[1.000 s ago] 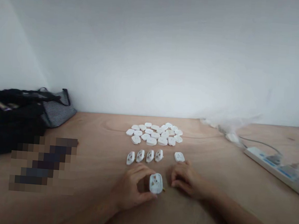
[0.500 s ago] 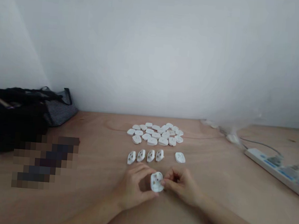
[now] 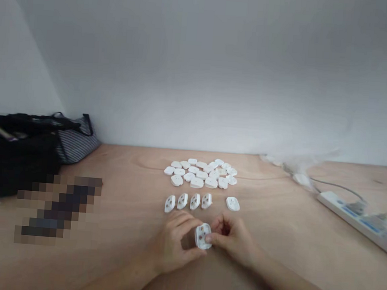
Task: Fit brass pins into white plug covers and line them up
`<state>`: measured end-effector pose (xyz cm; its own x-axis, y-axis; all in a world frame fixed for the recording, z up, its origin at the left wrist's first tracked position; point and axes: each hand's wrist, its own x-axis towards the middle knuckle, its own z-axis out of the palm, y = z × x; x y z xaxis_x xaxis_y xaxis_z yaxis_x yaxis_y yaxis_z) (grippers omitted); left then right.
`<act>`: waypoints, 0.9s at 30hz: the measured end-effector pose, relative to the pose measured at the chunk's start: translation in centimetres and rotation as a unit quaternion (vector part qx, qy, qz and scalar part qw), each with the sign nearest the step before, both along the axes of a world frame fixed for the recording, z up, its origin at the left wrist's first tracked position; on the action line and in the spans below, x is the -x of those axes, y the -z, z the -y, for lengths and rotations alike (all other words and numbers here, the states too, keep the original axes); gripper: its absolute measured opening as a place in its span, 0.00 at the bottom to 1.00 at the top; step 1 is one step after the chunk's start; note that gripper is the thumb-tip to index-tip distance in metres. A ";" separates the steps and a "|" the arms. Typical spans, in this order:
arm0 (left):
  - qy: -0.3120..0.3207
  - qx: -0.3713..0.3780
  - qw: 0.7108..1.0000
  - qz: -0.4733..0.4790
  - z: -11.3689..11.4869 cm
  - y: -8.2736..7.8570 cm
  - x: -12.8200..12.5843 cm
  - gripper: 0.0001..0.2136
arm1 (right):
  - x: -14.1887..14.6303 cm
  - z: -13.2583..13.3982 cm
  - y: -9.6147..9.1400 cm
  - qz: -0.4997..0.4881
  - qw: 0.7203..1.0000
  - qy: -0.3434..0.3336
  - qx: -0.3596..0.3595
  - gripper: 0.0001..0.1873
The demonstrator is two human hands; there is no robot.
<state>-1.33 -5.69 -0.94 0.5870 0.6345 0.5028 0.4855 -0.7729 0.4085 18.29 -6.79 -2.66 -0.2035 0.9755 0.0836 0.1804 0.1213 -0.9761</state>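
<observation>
Between both hands, raised at the front of the table, is a white plug shell (image 3: 200,241) with its hollow inside toward me. Small brass-coloured parts show in it. My left hand (image 3: 177,240) grips its left side, thumb below and fingers above. My right hand (image 3: 231,238) is closed at its right edge, the thumb lying over the inside; whether a small part is under that thumb is hidden. Just beyond stand several similar plug shells (image 3: 195,202) in a row, their brass parts showing. To their right lies a single flat white plug piece (image 3: 232,204).
Farther back, several white plug pieces (image 3: 202,175) lie in a loose cluster near the wall. A power strip (image 3: 351,212) with cables and clear plastic wrap (image 3: 301,164) are at the right. At the left are a black bag (image 3: 14,157), a striped pouch (image 3: 76,140) and a blurred-out dark object (image 3: 63,210).
My right thumb has moved left, from the shell's right edge onto its inside. The plug shell has turned slightly. My left hand keeps its grip.
</observation>
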 end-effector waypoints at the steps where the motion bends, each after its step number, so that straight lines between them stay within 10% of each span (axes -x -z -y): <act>1: 0.000 0.003 1.000 0.002 0.0 0.0 0.0 0.18 | 0.0 -0.1 0.0 -0.010 1.000 0.001 -0.006 0.22; 27: 0.015 0.028 0.999 0.032 0.2 -0.6 -0.4 0.19 | -1.0 -0.1 -1.3 -0.064 0.990 -0.112 0.051 0.22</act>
